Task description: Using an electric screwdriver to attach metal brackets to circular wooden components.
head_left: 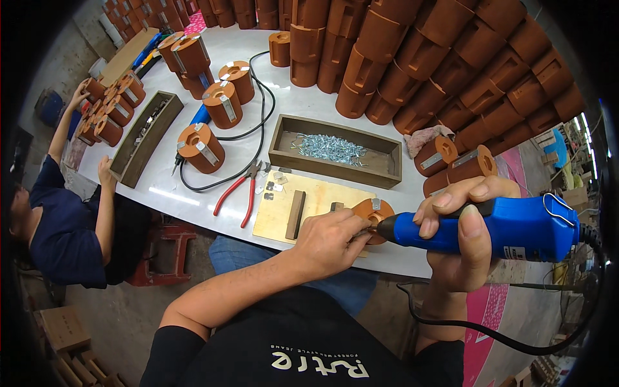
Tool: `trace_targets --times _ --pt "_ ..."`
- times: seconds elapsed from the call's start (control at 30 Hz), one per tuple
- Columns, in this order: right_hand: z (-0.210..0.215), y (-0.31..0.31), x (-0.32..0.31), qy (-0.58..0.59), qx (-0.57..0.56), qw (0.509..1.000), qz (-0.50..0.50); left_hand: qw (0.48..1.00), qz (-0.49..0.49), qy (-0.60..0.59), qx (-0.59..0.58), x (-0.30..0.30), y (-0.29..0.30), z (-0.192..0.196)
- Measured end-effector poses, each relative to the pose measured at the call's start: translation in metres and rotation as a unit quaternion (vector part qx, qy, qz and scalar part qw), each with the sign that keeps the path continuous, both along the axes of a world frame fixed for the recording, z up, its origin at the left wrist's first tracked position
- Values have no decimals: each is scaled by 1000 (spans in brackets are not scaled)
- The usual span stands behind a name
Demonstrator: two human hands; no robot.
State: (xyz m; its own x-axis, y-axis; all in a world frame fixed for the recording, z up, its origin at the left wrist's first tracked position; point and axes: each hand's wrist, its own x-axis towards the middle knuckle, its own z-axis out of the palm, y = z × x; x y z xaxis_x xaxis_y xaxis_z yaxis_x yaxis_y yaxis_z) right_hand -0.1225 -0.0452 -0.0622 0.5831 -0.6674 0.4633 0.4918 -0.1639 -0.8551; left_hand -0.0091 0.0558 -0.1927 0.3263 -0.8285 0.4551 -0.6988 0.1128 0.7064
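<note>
My right hand (461, 222) is wrapped round a blue electric screwdriver (522, 226), held nearly level with its black nose pointing left. The tip meets a reddish-brown wooden cylinder (380, 208) that carries a small metal plate on its rim. At that tip, the fingers of my left hand (332, 238) are pinched together; what they hold is hidden. Beneath lies a light plywood board (274, 219) with a dark wooden strip (295, 215) on it. Small metal plates (278, 177) are scattered at the board's far left corner, beside red-handled pliers (238, 193).
A wooden tray of screws (329, 149) stands beyond the board. Stacked brown cylinders (380, 64) wall the far right. More cylinders (201, 147) and a black cable (263, 122) lie left of centre. A co-worker (68, 226) handles cylinders at the left, near another tray (145, 145).
</note>
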Motion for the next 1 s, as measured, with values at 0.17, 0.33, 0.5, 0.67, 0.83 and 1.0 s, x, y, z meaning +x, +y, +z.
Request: trace_targets --times 0.17,0.33,0.5,0.67,0.83,1.0 --pt "-3 -1 1 -2 -1 1000 0 1000 0 0 8 1 0 -4" --pt "-5 -1 -1 -5 -13 1000 -6 1000 3 6 -17 1 -4 -10" --pt "-5 2 -4 9 -36 999 6 1000 2 -7 -25 -1 -6 -17" --pt "-8 0 -4 5 -61 998 10 1000 1 -2 -31 -2 -6 -17" --pt "-7 0 -1 17 -62 998 10 998 -5 39 -45 -3 -7 -22" --pt "-8 0 5 59 -131 989 -16 998 -10 41 -49 -3 -7 -21"
